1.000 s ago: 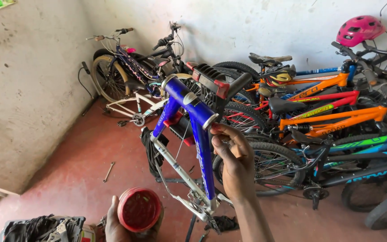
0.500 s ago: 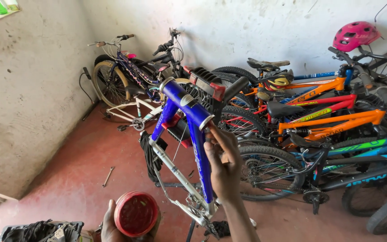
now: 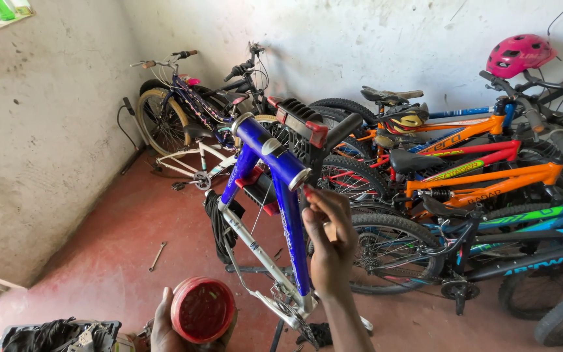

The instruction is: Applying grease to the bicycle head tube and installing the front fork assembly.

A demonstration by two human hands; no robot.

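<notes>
While the camera had drawn a little nearer over the last second, our right hand (image 3: 329,244) had kept its place against the blue bike frame (image 3: 288,215), only sliding slightly along the tube just below its open top end. The fingertips (image 3: 311,195) were pinched together at the tube's edge, touching it; whether something small sat between them, we could not tell. Our left hand (image 3: 164,322) had stayed low at the bottom of the view, wrapped around a red tub (image 3: 202,309) with its open mouth facing up, and the tub had barely shifted. So the two hands were well apart, one up on the frame, one down on the tub.

The frame itself stood clamped in a work stand (image 3: 307,127), tilted, its bare tube end uppermost. We judged from this small change that the work at the tube end was in hand and unfinished. A spanner (image 3: 157,255) lay on the red floor (image 3: 99,261) to the left, and a row of bicycles (image 3: 477,169) leaned along the wall behind, a pink helmet (image 3: 520,53) hung on one handlebar.
</notes>
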